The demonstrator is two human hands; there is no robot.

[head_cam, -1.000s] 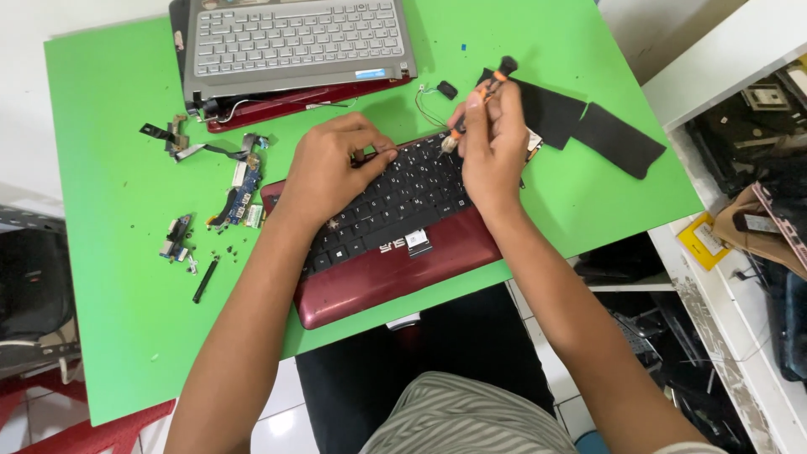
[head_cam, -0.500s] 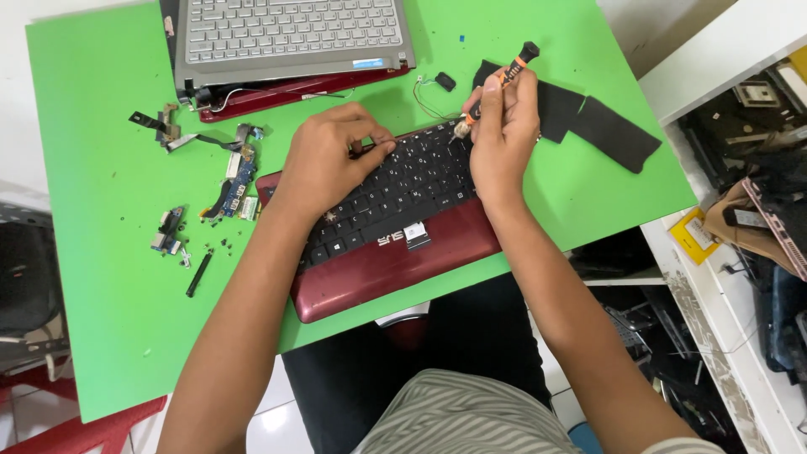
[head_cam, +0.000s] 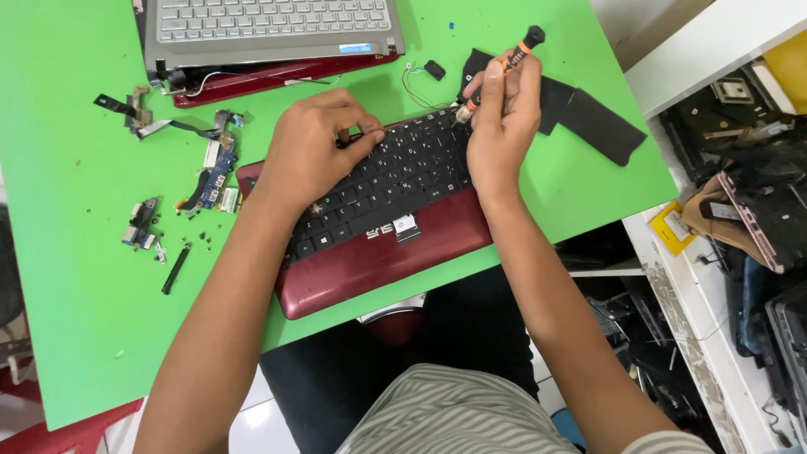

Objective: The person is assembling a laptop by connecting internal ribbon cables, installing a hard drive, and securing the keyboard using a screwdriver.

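Right hand (head_cam: 503, 118) holds screwdriver (head_cam: 509, 60) over keyboard (head_cam: 395, 172)

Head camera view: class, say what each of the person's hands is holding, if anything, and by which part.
The right hand grips a screwdriver around the middle of its orange handle. The left hand holds nothing; its fingertips press the black keyboard at its top edge.

A small white label (head_cam: 404, 225) with dark marks sits on the red laptop base (head_cam: 395, 256), just below the black keys and near its middle. A small blue and white sticker (head_cam: 356, 48) sits on the silver laptop part (head_cam: 269, 34) at the top of the green worktop (head_cam: 76, 319). A yellow tag (head_cam: 670, 227) lies off the worktop on the right, beside a tan bag (head_cam: 714, 219).
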